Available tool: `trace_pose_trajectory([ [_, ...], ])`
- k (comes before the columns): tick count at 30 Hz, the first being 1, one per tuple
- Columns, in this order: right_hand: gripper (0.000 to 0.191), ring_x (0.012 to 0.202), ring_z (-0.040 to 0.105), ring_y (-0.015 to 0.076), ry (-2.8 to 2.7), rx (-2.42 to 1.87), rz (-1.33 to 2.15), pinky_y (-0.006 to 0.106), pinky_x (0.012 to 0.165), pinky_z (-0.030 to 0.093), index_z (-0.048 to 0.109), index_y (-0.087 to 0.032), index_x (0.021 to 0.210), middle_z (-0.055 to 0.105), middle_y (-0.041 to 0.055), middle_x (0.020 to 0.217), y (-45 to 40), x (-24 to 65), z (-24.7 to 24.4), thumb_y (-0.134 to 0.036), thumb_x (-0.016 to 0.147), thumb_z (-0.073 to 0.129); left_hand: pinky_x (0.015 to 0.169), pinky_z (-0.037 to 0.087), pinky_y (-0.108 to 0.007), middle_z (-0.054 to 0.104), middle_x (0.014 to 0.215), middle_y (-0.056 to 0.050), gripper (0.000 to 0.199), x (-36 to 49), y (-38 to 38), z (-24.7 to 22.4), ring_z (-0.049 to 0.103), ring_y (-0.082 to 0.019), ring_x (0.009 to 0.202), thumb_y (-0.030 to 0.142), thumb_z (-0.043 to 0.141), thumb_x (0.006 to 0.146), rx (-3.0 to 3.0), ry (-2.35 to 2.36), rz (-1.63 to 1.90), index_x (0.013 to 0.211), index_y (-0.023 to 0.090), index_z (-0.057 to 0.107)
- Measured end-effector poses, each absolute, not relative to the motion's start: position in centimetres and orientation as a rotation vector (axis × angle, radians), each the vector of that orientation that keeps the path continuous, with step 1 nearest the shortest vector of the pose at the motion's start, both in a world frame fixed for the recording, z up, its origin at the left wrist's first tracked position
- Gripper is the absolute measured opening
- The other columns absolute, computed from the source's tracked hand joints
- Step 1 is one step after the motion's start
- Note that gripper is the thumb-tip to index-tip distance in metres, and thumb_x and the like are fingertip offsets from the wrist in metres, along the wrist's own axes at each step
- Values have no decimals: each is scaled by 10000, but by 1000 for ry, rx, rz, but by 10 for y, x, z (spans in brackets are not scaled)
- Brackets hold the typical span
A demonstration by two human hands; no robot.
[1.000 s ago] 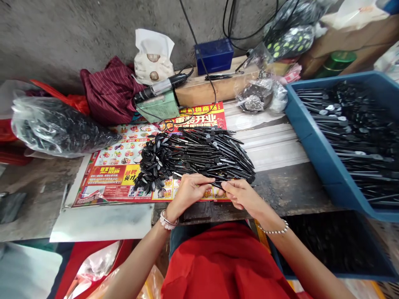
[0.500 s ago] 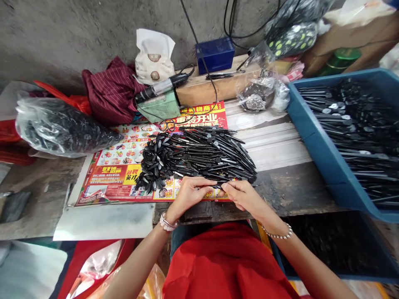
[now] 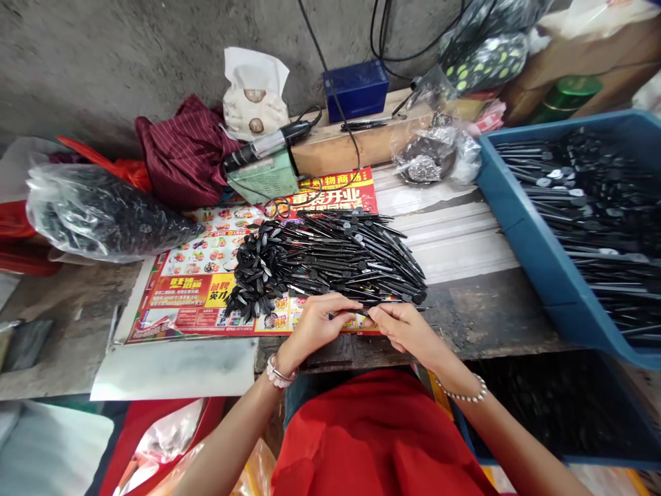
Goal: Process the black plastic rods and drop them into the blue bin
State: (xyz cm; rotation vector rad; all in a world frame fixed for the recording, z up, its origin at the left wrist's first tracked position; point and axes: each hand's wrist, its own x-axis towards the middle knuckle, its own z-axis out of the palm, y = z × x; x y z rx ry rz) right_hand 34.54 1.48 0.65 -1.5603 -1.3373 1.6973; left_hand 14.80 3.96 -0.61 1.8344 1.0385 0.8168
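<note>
A heap of thin black plastic rods [image 3: 341, 258] lies across the table, with small round discs along them and a dense mass of black oval pieces [image 3: 255, 275] at its left end. It rests on a colourful printed flyer [image 3: 201, 289]. Just below the heap, my left hand [image 3: 315, 325] and my right hand [image 3: 405, 329] meet, with their fingertips pinching a thin black rod [image 3: 359, 310] between them. The rod's ends are partly hidden by my fingers.
A blue crate [image 3: 531, 234] of black rods stands at the right, above a lower blue tray [image 3: 552, 406] of black pieces. At the left lies a plastic bag of black parts [image 3: 98, 215]. A hot-air tool [image 3: 263, 148], wooden block and cables stand along the wall.
My hands have shifted only slightly, staying together on the thin rod. The view has drifted a little, so the crate and table items sit slightly differently in the picture.
</note>
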Motion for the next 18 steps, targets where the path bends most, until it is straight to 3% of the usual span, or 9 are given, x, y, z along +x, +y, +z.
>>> trace_pose_trajectory([
  [3, 376, 656, 595, 164, -1745, -1503, 1246, 282, 617, 463, 676, -173, 809, 648, 43, 716, 9, 348, 11, -413, 955, 425, 783, 518, -262, 757, 956, -54, 209, 148, 36, -1, 693, -173, 842, 192, 630, 866, 1810, 1037, 826, 1043, 195, 742],
  [5, 328, 816, 651, 202, -1907, -1454, 995, 316, 758, 488, 689, -175, 897, 713, 76, 888, 4, 349, 11, -326, 981, 410, 794, 520, -263, 757, 971, -58, 206, 148, 34, 0, 696, -174, 845, 216, 612, 884, 1782, 1059, 824, 1046, 192, 737],
  [11, 335, 835, 677, 244, -2213, -1379, 415, 354, 758, 513, 679, -118, 1083, 721, 138, 959, -6, 350, 6, -250, 1006, 381, 780, 526, -267, 759, 925, -52, 161, 147, 33, -4, 698, -175, 824, 178, 610, 873, 1782, 1072, 905, 964, 192, 743],
  [18, 263, 889, 677, 221, -2153, -1329, 458, 344, 812, 525, 683, -174, 1081, 726, 102, 999, -1, 353, -2, -231, 989, 444, 749, 538, -277, 756, 896, -65, 156, 143, 35, -7, 695, -176, 799, 195, 615, 882, 1891, 967, 968, 972, 184, 743],
])
